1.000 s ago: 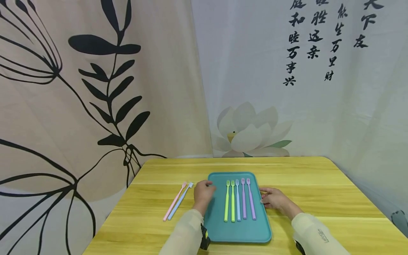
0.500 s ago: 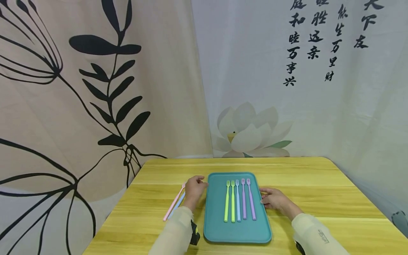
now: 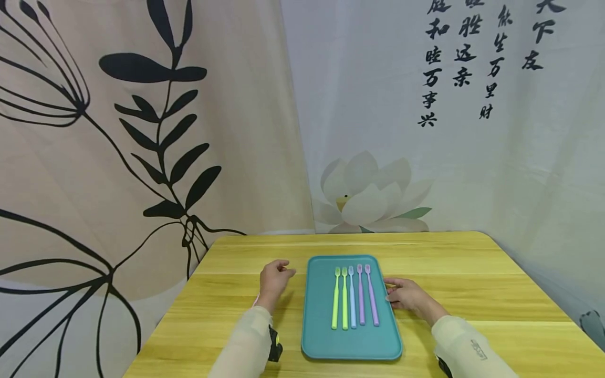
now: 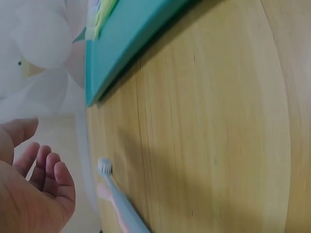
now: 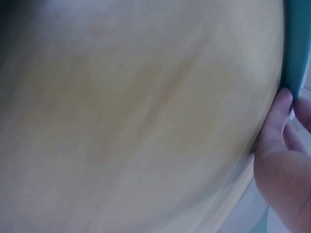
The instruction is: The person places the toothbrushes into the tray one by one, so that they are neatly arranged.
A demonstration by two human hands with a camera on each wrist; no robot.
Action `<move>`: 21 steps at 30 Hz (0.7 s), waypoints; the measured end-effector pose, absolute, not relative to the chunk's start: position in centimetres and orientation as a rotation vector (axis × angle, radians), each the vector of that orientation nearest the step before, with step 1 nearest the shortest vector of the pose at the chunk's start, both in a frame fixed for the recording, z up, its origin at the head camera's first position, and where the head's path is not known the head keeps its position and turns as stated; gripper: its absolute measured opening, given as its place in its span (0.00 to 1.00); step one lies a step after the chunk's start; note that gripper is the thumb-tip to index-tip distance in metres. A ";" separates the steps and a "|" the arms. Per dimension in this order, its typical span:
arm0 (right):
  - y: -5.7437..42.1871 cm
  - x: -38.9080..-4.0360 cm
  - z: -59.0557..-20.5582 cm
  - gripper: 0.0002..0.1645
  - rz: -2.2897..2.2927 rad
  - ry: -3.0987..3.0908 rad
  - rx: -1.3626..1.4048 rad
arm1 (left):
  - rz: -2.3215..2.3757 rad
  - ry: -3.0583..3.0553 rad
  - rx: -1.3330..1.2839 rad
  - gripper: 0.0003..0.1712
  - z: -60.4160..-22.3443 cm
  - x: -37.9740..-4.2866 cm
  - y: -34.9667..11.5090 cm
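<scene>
A teal tray (image 3: 352,345) lies on the wooden table with several toothbrushes side by side on it: green ones (image 3: 336,304), a blue one (image 3: 352,304) and purple ones (image 3: 371,302). My right hand (image 3: 413,299) holds the tray's right rim, thumb and fingers at the edge. To the left of the tray, my left hand (image 3: 275,283) hovers with fingers loosely bent and nothing in them. Beneath it, the left wrist view shows a blue toothbrush (image 4: 124,206) and a pink toothbrush (image 4: 104,191) on the table; the hand and sleeve mostly hide these in the head view.
The wooden table (image 3: 449,257) reaches back to a printed curtain (image 3: 255,131) with plant drawings, a lotus and dark lettering. Black wrist devices (image 3: 274,345) sit at the cuffs of the light sleeves.
My left hand has moved left, away from over the tray's left rim, to above the loose pink and blue toothbrushes, covering them. The right hand and the tray have stayed in place.
</scene>
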State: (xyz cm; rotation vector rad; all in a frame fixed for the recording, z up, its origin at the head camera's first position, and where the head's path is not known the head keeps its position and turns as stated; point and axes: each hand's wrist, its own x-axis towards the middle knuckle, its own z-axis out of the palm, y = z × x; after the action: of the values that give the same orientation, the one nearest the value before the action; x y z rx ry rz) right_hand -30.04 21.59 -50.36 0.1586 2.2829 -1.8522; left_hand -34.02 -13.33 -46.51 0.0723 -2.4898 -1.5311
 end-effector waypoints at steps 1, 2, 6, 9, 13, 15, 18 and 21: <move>21.6 -30.1 -50.4 0.36 -1.857 2.279 0.154 | -1.523 -2.495 0.071 0.18 -46.5 -34.0 -13.5; 21.6 -30.1 -50.3 0.36 -1.863 2.276 0.157 | -1.516 -2.500 0.072 0.18 -46.5 -34.0 -13.7; 21.6 -30.1 -50.4 0.36 -1.871 2.269 0.150 | -1.504 -2.511 0.074 0.18 -46.3 -34.1 -14.5; 21.6 -30.2 -50.4 0.36 -1.858 2.280 0.155 | -1.500 -2.517 0.060 0.18 -46.2 -34.1 -15.1; 21.6 -30.2 -50.4 0.36 -1.840 2.296 0.162 | -1.480 -2.528 0.043 0.18 -46.2 -34.2 -16.0; 21.6 -30.2 -50.4 0.36 -1.834 2.299 0.160 | -1.471 -2.532 0.033 0.18 -46.3 -34.2 -16.5; 21.6 -30.2 -50.5 0.36 -1.837 2.297 0.159 | -1.467 -2.536 0.030 0.18 -46.4 -34.3 -17.2; 21.6 -30.2 -50.5 0.36 -1.837 2.301 0.150 | -1.455 -2.544 0.035 0.19 -46.8 -34.4 -18.1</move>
State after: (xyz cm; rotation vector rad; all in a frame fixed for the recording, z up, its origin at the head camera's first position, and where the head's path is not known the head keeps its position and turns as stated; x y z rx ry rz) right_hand -30.18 21.64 -50.47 0.1501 2.3009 -1.8368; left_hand -34.45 -18.10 -46.75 0.0355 -2.5443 -1.4545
